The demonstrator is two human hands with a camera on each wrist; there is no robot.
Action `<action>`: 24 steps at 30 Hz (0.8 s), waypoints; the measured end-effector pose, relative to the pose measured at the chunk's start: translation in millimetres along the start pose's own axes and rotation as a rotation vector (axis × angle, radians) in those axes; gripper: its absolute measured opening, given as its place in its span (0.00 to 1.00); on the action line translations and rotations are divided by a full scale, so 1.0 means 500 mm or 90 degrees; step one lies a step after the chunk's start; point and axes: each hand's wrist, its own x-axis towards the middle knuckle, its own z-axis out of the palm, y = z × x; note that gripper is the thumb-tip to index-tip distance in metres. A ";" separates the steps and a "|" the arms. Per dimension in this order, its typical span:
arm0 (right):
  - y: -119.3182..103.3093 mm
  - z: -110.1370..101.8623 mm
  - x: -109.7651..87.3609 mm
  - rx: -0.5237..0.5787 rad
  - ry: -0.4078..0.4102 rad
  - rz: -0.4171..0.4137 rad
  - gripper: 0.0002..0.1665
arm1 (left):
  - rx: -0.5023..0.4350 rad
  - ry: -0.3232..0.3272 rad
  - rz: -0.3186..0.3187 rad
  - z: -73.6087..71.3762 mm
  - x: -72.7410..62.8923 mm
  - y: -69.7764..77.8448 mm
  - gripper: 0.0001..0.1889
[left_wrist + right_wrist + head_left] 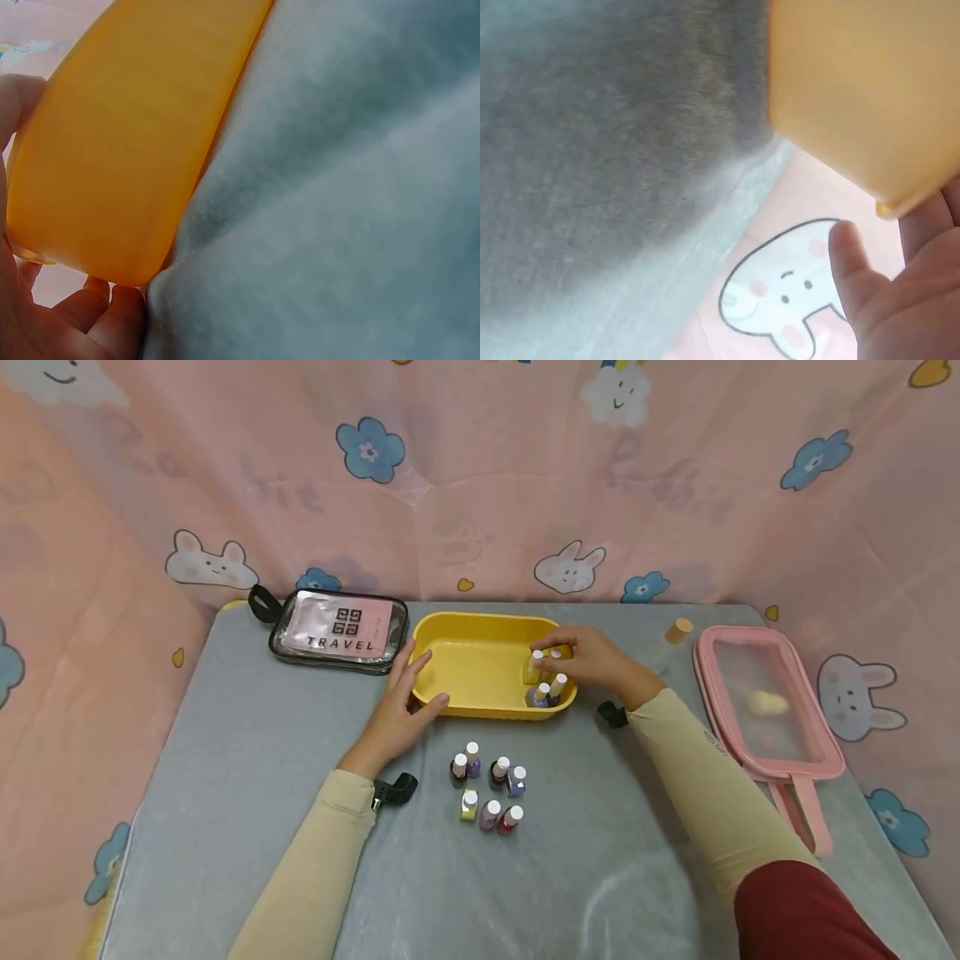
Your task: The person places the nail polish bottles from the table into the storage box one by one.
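Observation:
A yellow plastic basket stands at the back of the table. My left hand grips its left end, with the thumb over the front rim and the fingers along the end wall, also seen in the left wrist view. My right hand reaches over the basket's right end and pinches the white cap of a yellowish nail polish bottle inside. Purplish nail polish bottles stand just in front of it in the basket. The right wrist view shows the basket's outer wall, the bottle being hidden there.
Several nail polish bottles with white caps stand on the grey cloth in front of the basket. A clear TRAVEL pouch lies to the left. On the right are a pink clear-windowed bag and a clear bottle with a tan cap.

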 end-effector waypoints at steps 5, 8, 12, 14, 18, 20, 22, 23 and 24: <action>-0.015 -0.014 -0.027 0.054 0.064 -0.029 0.23 | -0.005 0.004 0.016 0.001 0.005 -0.004 0.40; -0.037 -0.006 -0.072 0.122 0.142 -0.100 0.20 | -0.005 0.004 0.017 0.000 0.006 -0.005 0.40; -0.072 0.035 -0.148 0.188 0.185 -0.188 0.18 | -0.001 0.002 0.008 -0.001 0.005 -0.004 0.41; -0.083 0.064 -0.183 0.201 0.179 -0.221 0.20 | 0.001 0.000 0.006 -0.001 0.004 -0.002 0.41; -0.091 0.125 -0.237 0.186 0.161 -0.275 0.24 | -0.001 0.000 0.005 -0.001 0.002 0.000 0.41; -0.089 0.153 -0.256 0.172 0.156 -0.291 0.25 | -0.002 0.001 0.006 -0.001 0.002 0.001 0.41; -0.083 0.177 -0.269 0.165 0.146 -0.291 0.25 | -0.002 0.002 0.008 0.000 0.002 0.001 0.41; -0.080 0.188 -0.273 0.164 0.140 -0.289 0.25 | -0.002 0.001 0.010 0.000 0.002 0.001 0.41; -0.078 0.196 -0.277 0.166 0.134 -0.282 0.24 | -0.004 0.001 0.011 0.001 0.002 0.001 0.41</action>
